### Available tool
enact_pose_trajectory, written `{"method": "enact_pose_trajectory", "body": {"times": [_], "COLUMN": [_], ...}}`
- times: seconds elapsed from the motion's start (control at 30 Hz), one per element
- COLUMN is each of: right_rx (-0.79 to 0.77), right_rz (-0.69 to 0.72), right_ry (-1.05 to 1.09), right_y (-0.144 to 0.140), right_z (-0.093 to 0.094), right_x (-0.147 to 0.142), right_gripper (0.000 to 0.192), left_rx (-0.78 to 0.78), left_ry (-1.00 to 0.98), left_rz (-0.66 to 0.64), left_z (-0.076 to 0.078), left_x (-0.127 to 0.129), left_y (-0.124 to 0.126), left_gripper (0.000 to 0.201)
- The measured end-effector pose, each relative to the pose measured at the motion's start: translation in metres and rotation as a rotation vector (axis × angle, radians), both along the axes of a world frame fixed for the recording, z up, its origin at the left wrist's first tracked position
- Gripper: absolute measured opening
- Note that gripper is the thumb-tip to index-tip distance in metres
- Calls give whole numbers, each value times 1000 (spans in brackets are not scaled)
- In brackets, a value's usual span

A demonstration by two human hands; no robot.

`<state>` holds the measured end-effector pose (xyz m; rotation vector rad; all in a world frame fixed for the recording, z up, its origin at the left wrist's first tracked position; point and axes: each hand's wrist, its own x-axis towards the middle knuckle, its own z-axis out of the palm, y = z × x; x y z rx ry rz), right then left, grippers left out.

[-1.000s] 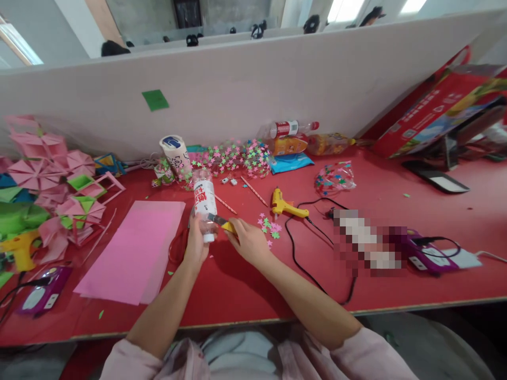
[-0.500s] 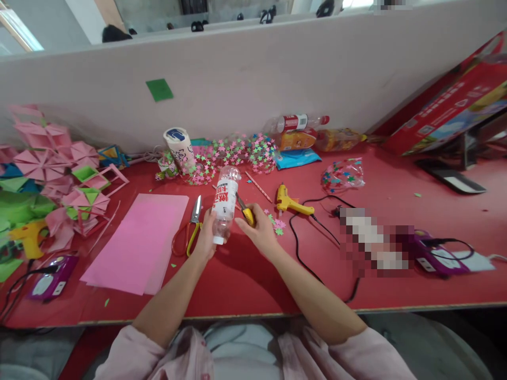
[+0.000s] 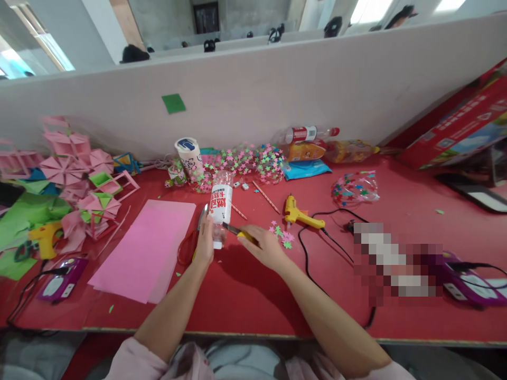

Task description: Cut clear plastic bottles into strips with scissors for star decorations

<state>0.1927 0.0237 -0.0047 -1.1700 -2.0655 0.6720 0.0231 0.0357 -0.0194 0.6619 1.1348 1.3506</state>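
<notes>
Utility knife (image 3: 246, 236) brought across to clear plastic bottle (image 3: 223, 179)

Since half a second earlier, the blade (image 3: 232, 229) had been swung from pointing upward beside the bottle to pointing left across it, and the bottle had been shifted leftward, close over the scissors (image 3: 187, 249). The bottle was held above the red table (image 3: 245, 306), in front of the person, with its base turned away and its white cap (image 3: 217, 245) turned toward the person. A white label (image 3: 221, 203) printed in red was wrapped round its middle.

The left hand (image 3: 205, 243) was curled round the bottle's left side near the cap end, its fingers partly hidden. The right hand (image 3: 264, 247) was closed round the knife's yellow handle. The blade tip was seen overlapping the bottle between label and cap; whether the plastic was touched could not be told.

The scissors were partly covered by the left hand and the bottle. To their left, pink paper sheets (image 3: 144, 248) were laid in a stack. Loose paper stars (image 3: 285, 237) were scattered just beyond the right hand, near a yellow glue gun (image 3: 303, 216). Farther back, a striped straw (image 3: 266, 197) was left lying aslant, and a green square (image 3: 173, 103) was seen on the pale partition (image 3: 277, 89).
</notes>
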Motion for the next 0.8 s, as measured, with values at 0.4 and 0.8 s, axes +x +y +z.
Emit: {"method": "enact_pose_trajectory", "body": {"times": [0.4, 0.8], "right_rx": [132, 110], "right_rz": [9, 14], "right_ry": [-191, -193], "right_y": [-1, 0], "right_z": [4, 6], "right_x": [1, 2], "right_gripper": [26, 25], "left_rx": [145, 313], "left_ry": [383, 629], "left_rz": [69, 54], "left_z": [-4, -8], "left_x": [-8, -13], "left_y": [-3, -3], "left_gripper": [63, 62]}}
